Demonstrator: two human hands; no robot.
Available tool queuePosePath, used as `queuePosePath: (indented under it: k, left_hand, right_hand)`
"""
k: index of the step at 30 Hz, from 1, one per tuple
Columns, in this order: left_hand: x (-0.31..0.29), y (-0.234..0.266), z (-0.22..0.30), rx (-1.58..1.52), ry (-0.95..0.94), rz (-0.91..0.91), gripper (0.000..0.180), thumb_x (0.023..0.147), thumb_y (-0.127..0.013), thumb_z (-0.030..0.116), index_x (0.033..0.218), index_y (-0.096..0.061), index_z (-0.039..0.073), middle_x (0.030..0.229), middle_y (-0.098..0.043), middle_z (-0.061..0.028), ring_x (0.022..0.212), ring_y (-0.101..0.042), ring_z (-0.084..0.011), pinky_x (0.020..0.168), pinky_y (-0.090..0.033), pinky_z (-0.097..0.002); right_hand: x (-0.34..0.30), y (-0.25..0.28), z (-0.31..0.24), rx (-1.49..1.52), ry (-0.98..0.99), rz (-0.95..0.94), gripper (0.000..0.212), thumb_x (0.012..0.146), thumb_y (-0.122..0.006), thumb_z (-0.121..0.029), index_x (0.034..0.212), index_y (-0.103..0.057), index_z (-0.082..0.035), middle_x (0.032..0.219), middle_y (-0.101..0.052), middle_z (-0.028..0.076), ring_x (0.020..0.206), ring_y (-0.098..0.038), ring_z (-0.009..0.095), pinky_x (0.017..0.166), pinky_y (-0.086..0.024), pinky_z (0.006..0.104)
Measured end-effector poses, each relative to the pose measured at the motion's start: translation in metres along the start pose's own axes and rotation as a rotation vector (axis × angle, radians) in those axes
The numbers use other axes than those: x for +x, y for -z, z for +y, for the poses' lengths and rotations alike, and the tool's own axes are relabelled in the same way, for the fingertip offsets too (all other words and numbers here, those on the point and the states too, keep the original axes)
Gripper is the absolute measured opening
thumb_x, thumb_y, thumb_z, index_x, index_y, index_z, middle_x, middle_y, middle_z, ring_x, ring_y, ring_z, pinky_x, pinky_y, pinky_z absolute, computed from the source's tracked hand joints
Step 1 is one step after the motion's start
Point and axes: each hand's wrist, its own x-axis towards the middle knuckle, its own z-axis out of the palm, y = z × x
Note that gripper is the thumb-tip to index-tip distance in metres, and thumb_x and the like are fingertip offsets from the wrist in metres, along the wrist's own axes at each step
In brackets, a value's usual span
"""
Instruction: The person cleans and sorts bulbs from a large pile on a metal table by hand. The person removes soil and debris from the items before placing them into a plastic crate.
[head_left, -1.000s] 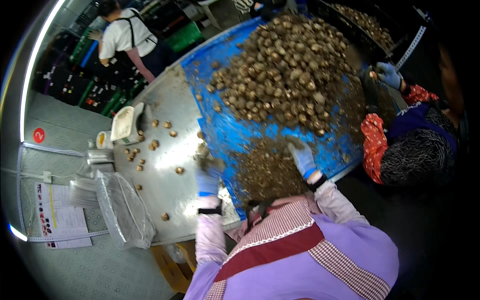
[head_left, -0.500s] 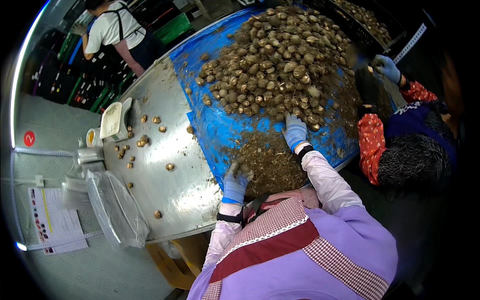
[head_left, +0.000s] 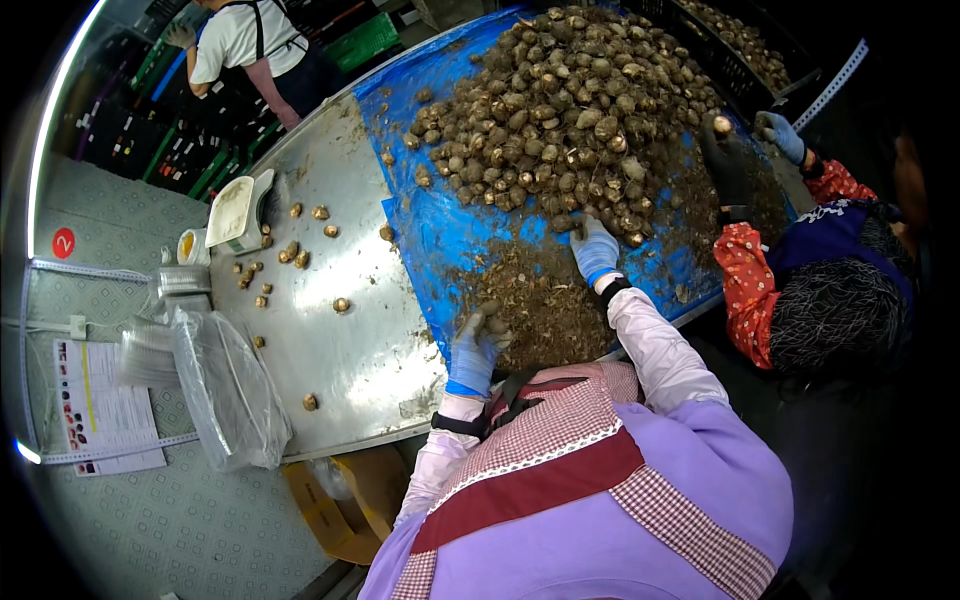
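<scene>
Since the brown tubers point(head_left: 565, 125) are heaped at upper centre, on a blue sheet point(head_left: 432, 232) probably catching their soil point(head_left: 548, 310), the right hand point(head_left: 595, 248) reaches their lower edge, its grip indiscernible, while the left hand point(head_left: 474, 350) curls mid-frame, contents unclear.
</scene>
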Motion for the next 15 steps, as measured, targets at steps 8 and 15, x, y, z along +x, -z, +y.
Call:
queuePosePath:
  k: [8,15]
  left_hand:
    - [-0.010,-0.006,-0.001,-0.006,0.029,-0.012,0.035,0.099,-0.056,0.030,0.120,-0.065,0.003,0.082,-0.069,-0.0057,0.074,-0.070,-0.0219,0.065,-0.056,-0.0314]
    - [-0.011,-0.005,-0.004,0.042,-0.042,0.020,0.037,0.099,-0.058,0.029,0.126,-0.062,0.004,0.082,-0.068,-0.0057,0.073,-0.069,-0.0213,0.063,-0.055,-0.0298]
  right_hand:
    - [0.006,0.005,-0.020,-0.245,0.059,-0.133,0.050,0.083,-0.073,-0.035,0.126,-0.060,-0.015,0.118,-0.063,0.013,0.097,-0.066,0.032,0.083,-0.053,0.0441]
    - [0.001,-0.003,-0.004,-0.123,0.112,-0.200,0.040,0.082,-0.073,-0.031,0.114,-0.065,-0.008,0.110,-0.066,0.020,0.101,-0.064,0.038,0.085,-0.053,0.0453]
